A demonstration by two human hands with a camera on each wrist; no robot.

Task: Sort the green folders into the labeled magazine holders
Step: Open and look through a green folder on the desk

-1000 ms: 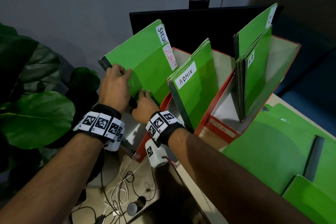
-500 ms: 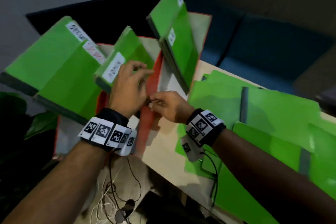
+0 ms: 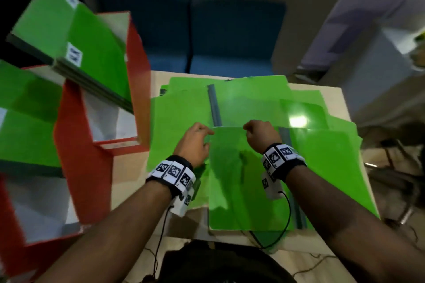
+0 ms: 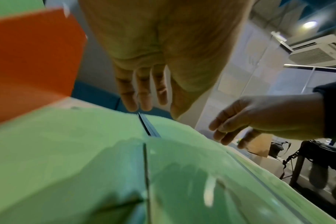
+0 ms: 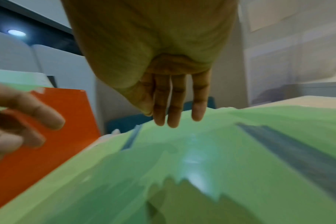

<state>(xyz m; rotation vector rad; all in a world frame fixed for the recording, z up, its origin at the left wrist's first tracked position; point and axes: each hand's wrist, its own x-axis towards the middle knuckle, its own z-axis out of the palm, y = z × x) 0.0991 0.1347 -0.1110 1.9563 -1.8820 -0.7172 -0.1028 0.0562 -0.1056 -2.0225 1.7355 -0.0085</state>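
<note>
Far to the left of both hands stand the red magazine holders (image 3: 69, 145), and green folders already lean inside them. The nearest holder sits just left of the left hand (image 3: 195, 142). This hand hovers low over the pile with its fingers (image 4: 142, 94) straight and loose — it holds nothing. If it swings back too wide with a folder, it could bump the tall holder and tip it, because the folders inside lean to one side.

Between the two hands lies the top green folder (image 3: 243, 181), flat on the heap of loose green folders (image 3: 322, 145). Its far edge sits right under the fingertips. The cover looks shiny and slick, so a weak pinch could let it slide away, or two folders could come up stuck together.

The right hand (image 3: 262, 135) hangs over the same far edge, fingers (image 5: 173, 103) hanging down and relaxed, gripping nothing. No label shows on this top folder, so it could go into the wrong holder — the words need checking first.
</note>
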